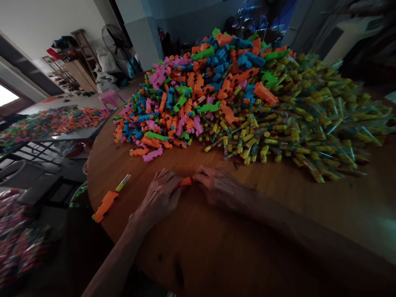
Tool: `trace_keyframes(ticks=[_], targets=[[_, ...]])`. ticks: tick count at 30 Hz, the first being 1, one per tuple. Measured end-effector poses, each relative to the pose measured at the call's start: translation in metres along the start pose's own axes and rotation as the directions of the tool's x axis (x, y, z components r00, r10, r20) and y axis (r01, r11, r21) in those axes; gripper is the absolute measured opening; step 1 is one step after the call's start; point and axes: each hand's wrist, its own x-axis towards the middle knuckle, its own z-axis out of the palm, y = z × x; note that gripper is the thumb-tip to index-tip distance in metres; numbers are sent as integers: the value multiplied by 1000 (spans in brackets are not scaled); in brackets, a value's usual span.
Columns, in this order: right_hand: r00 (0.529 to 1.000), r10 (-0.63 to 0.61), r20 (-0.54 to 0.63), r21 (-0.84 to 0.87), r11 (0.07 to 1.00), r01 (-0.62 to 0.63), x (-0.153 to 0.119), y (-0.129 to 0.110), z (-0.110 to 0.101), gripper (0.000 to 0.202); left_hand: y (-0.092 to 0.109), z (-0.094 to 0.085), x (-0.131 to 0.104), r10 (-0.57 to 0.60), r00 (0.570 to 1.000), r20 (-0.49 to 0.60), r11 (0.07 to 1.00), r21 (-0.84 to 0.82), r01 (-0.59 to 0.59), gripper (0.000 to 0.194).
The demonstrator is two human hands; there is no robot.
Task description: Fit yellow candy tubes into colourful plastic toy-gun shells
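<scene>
My left hand (161, 193) is closed round an orange plastic toy car (186, 181), low over the wooden table; most of the toy is hidden by the fingers. At its right end my right hand (218, 185) has its fingers pinched together, with a speck of yellow between them too small to name. Left of my left hand lies another orange toy car (106, 205), with a clear-and-yellow tube (123, 183) sticking out of its upper end. Beyond my hands rises a heap of orange, blue, green and pink toy cars (182, 99).
Yellow-ended clear tubes (293, 119) are piled at the right of the round wooden table (260, 255). A second table (74, 131) at left bears more coloured toys. A pink stool (110, 98) and a standing fan (116, 41) are behind it. Bagged toys (21, 243) lie at lower left.
</scene>
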Motion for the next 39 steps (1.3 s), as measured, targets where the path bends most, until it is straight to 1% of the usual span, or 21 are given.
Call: trace_keyframes(ticks=[3,6,8,10,12,14,16,18,20,22,24,27,31,33,36,38,39], targets=[[999,-33,-27,29,999,34,-2,3,2,23,1,3,-1,9,1000,-8,1000,-1,-9,13],[999,-48,6,27,998,48,-2,2,1,23,3,6,-2,16,1000,-8,999,28,-16,12],[998,-48,48,-22,999,49,-3,1,-1,27,4,8,-2,18,1000,4,998,61,-18,12],[995,-69,69,-92,993,75,-4,-1,0,31,5,8,-1,12,1000,21,996,91,-14,11],[991,-121,52,-150,980,127,-6,0,4,31,6,7,0,2,999,40,994,111,-6,11],[986,-169,7,-190,967,168,-8,1,11,29,7,5,1,-3,998,55,993,115,-4,10],[982,-182,-41,-192,966,171,-9,2,18,31,8,3,3,9,998,56,995,100,-15,12],[988,-130,-87,-126,985,119,-10,1,24,32,9,3,4,15,998,55,997,77,-19,14],[991,-51,-123,-25,999,48,-11,-1,27,31,9,4,3,6,999,48,999,54,-8,16],[988,-22,-151,15,1000,24,-12,-2,29,30,8,7,1,-7,1000,26,999,31,6,17],[985,-81,-155,-40,996,76,-13,0,31,29,5,10,-1,-6,1000,-3,1000,10,6,17],[977,-178,-121,-149,976,159,-14,6,30,26,1,13,-1,19,1000,-21,1000,-2,-19,14],[973,-211,-89,-159,968,196,-12,9,22,22,-1,11,1,65,997,-38,998,-2,-65,11],[979,-196,-58,-118,975,188,-11,6,17,25,-1,11,2,84,995,-46,996,3,-84,9],[992,-127,-17,-28,992,126,-10,0,11,29,-1,12,1,81,995,-56,996,42,-78,4],[998,-59,-19,51,997,60,-10,-4,10,29,0,14,-2,64,996,-61,996,63,-61,3],[999,-5,-33,99,995,8,-10,-6,10,28,1,15,-3,53,997,-57,997,64,-49,4]])
